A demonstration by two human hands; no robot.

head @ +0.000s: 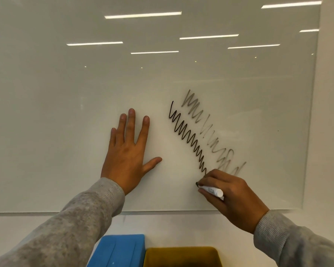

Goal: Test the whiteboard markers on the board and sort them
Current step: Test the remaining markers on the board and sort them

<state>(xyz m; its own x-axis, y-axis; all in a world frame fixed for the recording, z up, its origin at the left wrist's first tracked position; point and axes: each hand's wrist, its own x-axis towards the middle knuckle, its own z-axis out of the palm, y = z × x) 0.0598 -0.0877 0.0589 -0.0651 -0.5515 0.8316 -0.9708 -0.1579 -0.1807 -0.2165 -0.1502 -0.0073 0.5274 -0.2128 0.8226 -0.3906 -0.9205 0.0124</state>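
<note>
A glossy white board (66,112) fills nearly the whole view, its surface mirroring long strips of ceiling light (143,15). Its lower edge runs across just above the wrists, and its right edge stands near the frame's right side, with plain wall beyond.

Grey knit sleeves (66,228) reach up from both bottom corners.

Under the board, at the bottom edge of the view, a blue bin (121,249) sits just left of a mustard-yellow bin (181,255), the two touching or nearly so. What either holds cannot be seen.

Two scribbles slant down to the right across the board's lower right part. The dark scribble (187,136) is a crisp black zigzag ending at the marker tip. The faint scribble (210,132), just above and right of it, is pale grey and patchy, running roughly parallel.

The left hand (128,151) lies flat against the board, fingers straight and spread wide, thumb out to the right, holding nothing. It is left of the dark scribble and apart from it.

The right hand (228,193) curls its fingers round a marker (210,190), pinching it near the nib. The marker has a white barrel with some small print, too blurred to read, and a dark tip pressed to the board at the foot of the dark scribble, barrel tilted back toward the right.
</note>
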